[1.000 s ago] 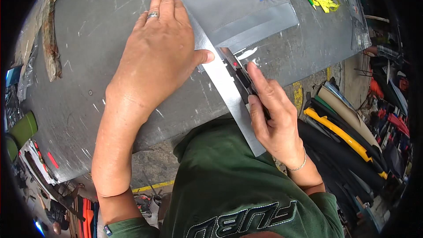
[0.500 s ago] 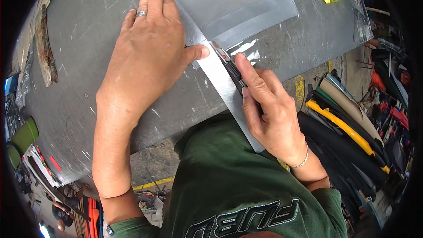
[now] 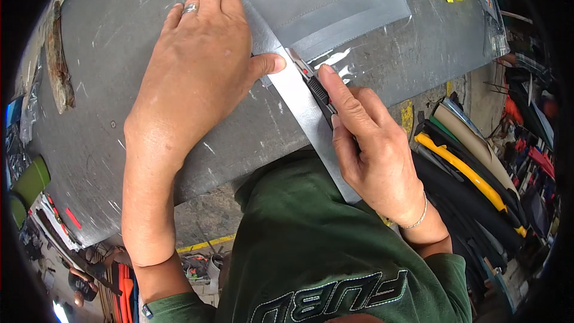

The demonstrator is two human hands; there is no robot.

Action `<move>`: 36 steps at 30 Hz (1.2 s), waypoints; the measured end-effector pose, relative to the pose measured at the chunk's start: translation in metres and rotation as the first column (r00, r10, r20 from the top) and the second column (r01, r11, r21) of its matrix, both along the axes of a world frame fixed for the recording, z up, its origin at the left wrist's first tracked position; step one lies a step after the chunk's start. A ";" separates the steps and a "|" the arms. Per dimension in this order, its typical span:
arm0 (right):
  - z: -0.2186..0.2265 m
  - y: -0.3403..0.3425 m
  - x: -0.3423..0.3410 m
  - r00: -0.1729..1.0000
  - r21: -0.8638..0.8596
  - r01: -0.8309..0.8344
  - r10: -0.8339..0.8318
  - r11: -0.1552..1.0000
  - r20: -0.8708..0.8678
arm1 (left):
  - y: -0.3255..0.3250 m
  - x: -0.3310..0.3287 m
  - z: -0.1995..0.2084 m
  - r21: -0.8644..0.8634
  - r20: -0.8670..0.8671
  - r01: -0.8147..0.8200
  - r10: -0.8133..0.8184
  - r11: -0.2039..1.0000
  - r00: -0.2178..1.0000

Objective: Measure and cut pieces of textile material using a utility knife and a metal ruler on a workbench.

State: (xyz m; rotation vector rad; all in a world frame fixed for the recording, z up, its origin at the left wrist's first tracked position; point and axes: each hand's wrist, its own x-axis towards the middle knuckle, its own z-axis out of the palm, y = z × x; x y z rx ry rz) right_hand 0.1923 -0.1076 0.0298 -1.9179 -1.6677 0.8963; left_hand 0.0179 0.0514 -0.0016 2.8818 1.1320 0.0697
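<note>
Black cutter (image 3: 318,91) in right hand (image 3: 379,149), beside ruler (image 3: 295,100)

1. Scratched, dark grey tabletop (image 3: 89,161) spanning the upper view.
2. Below it, a stained grey floor (image 3: 209,215) marked with a yellow line (image 3: 206,244).
3. Right: black, tan and yellow rolls (image 3: 463,173) side by side, amid clutter.
4. Lower left: bright white light (image 3: 60,311).

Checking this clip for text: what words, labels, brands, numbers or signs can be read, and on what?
Green shirt: large white-outlined letters across the front; wording not copied here.
Sleeve tag: too small to read.
Utility knife: no readable marking.
Metal straightedge: no readable marking.
</note>
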 end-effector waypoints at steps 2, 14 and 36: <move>0.003 0.001 0.000 1.000 -0.017 -0.003 0.003 1.000 -0.002 | -0.001 0.001 0.000 0.005 -0.005 -0.004 0.004 1.000 1.000; 0.026 0.016 0.001 0.983 -0.114 -0.125 0.139 0.986 0.122 | 0.041 -0.010 -0.132 0.411 0.843 0.194 -0.452 0.891 0.291; 0.016 0.000 0.006 0.990 -0.089 -0.100 0.108 0.991 0.088 | -0.004 0.001 0.014 0.072 -0.026 0.070 -0.069 0.995 0.997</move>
